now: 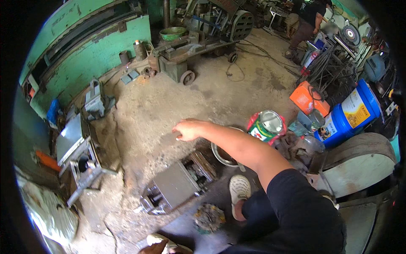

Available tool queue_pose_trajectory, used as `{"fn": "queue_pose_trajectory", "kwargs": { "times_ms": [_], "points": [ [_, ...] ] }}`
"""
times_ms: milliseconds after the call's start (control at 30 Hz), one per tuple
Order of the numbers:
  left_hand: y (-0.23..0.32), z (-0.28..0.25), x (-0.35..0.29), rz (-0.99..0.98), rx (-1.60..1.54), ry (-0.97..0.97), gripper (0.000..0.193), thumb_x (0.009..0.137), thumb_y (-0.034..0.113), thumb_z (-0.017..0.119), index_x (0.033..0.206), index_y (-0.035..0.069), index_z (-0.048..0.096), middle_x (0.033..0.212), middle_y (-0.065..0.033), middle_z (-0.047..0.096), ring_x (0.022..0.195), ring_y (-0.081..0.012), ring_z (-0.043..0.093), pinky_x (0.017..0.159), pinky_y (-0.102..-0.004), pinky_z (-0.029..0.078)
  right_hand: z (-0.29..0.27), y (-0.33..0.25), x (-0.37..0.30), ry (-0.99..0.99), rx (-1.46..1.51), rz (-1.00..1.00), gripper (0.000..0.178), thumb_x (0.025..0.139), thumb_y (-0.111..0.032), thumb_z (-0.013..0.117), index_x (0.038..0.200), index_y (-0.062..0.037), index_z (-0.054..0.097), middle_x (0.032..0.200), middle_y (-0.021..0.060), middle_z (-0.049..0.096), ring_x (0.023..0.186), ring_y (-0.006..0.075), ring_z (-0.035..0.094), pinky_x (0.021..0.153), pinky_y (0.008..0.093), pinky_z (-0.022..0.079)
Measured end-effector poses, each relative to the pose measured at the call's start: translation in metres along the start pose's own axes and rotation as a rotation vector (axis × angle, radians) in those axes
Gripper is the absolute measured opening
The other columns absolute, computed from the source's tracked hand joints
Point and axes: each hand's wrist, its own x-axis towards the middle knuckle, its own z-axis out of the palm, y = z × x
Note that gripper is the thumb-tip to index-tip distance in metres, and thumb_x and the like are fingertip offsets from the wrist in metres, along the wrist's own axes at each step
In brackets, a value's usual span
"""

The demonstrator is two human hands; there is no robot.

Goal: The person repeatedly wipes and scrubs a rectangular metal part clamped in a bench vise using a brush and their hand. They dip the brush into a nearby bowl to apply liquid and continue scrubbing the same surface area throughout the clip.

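My right arm reaches across the middle, and my right hand (pixel 188 129) hangs over the concrete floor. Its fingers are slightly bent, the thumb apart from them, and nothing shows in its grasp. Below it, a grey metal machine vise (pixel 175 185) lies on the floor, its surface looking wet or oily. Partly under my forearm is a round metal basin (pixel 223 158). At the bottom edge only a piece of my left hand (pixel 154 247) appears, beside my light shoe; its fingers are hidden. A round, grimy metal part (pixel 209 218) rests between my feet.
On the right stand an open tin can (pixel 270 122), an orange box (pixel 309 98) and blue buckets (pixel 357 106). At left are a metal stand (pixel 84 163) and another vise (pixel 95 99). A wheeled machine (pixel 177 67) stands at the back; a person (pixel 308 21) bends at the far right.
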Motion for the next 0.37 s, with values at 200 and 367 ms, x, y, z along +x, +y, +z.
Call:
{"fn": "queue_pose_trajectory", "kwargs": {
  "times_ms": [200, 367],
  "points": [
    [-0.074, -0.017, 0.079, -0.257, -0.029, -0.278, 0.055, 0.091, 0.045, 0.07, 0.123, 0.001, 0.065, 0.108, -0.0194, 0.074, 0.097, -0.0362, 0.072, 0.086, -0.0452, 0.058, -0.014, 0.021, 0.012, 0.074, 0.179, -0.104, 0.042, 0.097, -0.027, 0.063, 0.134, -0.007, 0.061, 0.126, 0.0182, 0.067, 0.116, 0.0364, 0.065, 0.101, 0.0454, 0.051],
    [-0.102, 0.0, 0.103, -0.246, -0.109, 0.037, 0.046, 0.09, 0.027, 0.072, 0.129, 0.004, 0.063, 0.12, -0.0212, 0.068, 0.1, -0.0358, 0.07, 0.086, -0.0459, 0.056, -0.019, 0.052, -0.133, 0.127, 0.347, 0.123, 0.032, 0.096, -0.029, 0.063, 0.119, -0.0072, 0.066, 0.11, 0.0192, 0.069, 0.103, 0.04, 0.067, 0.087, 0.0486, 0.054]
  ]
}}
